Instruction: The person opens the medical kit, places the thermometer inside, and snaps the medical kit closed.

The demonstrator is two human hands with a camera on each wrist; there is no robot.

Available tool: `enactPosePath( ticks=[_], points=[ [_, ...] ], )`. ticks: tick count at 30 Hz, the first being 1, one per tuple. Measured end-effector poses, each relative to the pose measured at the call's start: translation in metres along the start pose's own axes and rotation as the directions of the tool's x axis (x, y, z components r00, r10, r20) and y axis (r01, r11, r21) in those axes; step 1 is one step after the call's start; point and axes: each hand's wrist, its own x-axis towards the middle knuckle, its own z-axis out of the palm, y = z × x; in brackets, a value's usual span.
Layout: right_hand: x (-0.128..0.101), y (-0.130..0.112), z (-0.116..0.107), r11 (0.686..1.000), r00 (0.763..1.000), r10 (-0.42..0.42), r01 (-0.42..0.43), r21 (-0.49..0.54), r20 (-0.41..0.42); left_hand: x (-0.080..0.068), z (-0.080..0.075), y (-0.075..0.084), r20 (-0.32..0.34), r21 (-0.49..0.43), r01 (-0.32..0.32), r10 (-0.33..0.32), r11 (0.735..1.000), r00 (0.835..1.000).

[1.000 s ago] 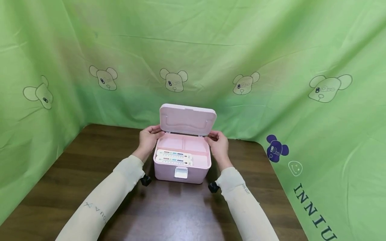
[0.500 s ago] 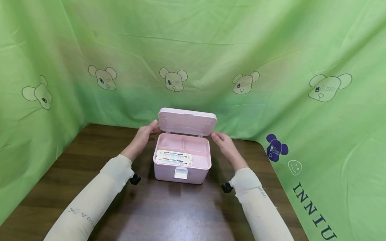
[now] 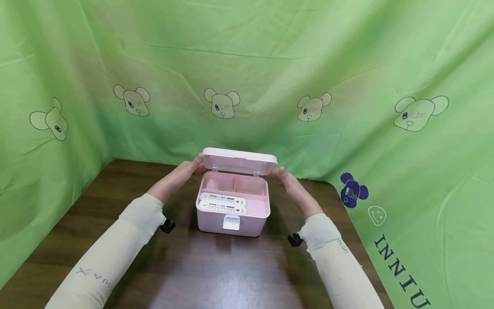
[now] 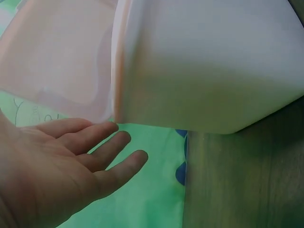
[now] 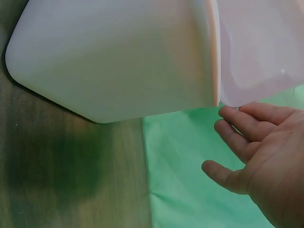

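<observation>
My left hand (image 3: 184, 173) and right hand (image 3: 290, 183), fingers straight, flank the half-lowered hinged lid (image 3: 239, 160) of the pink plastic box (image 3: 232, 209); contact unclear. Lid could slam, pinching fingertips.

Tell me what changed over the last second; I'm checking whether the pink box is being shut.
The lid has swung down from nearly upright to almost level. The left hand and right hand followed it, fingers now straight at its ends. The pink box and the two packets inside stayed put.
</observation>
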Motion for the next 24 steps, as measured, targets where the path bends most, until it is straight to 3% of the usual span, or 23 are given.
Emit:
enactPosePath(
  ticks=[9,13,16,20,24],
  points=[
    [-0.002,0.002,0.004,1.0,1.0,-0.022,0.022,-0.017,-0.019,-0.005,-0.002,0.002,0.044,0.071,0.005,-0.009,0.997,0.999],
    [-0.003,-0.001,0.004,1.0,1.0,-0.007,0.007,0.018,0.01,-0.009,-0.004,-0.001,0.084,0.077,-0.023,0.016,0.997,0.996],
    [-0.005,-0.004,0.003,1.0,1.0,0.001,-0.002,0.03,0.031,-0.012,-0.005,-0.003,0.057,0.139,-0.054,0.046,0.989,0.997],
    [-0.011,-0.007,0.0,0.999,0.999,0.035,-0.036,0.025,0.04,-0.016,-0.003,-0.005,-0.028,0.248,-0.074,0.084,0.966,0.996],
    [-0.017,-0.012,-0.003,0.997,0.997,0.078,-0.078,-0.012,0.01,-0.021,-0.001,-0.004,-0.071,0.262,-0.065,0.087,0.963,0.994]
  ],
)
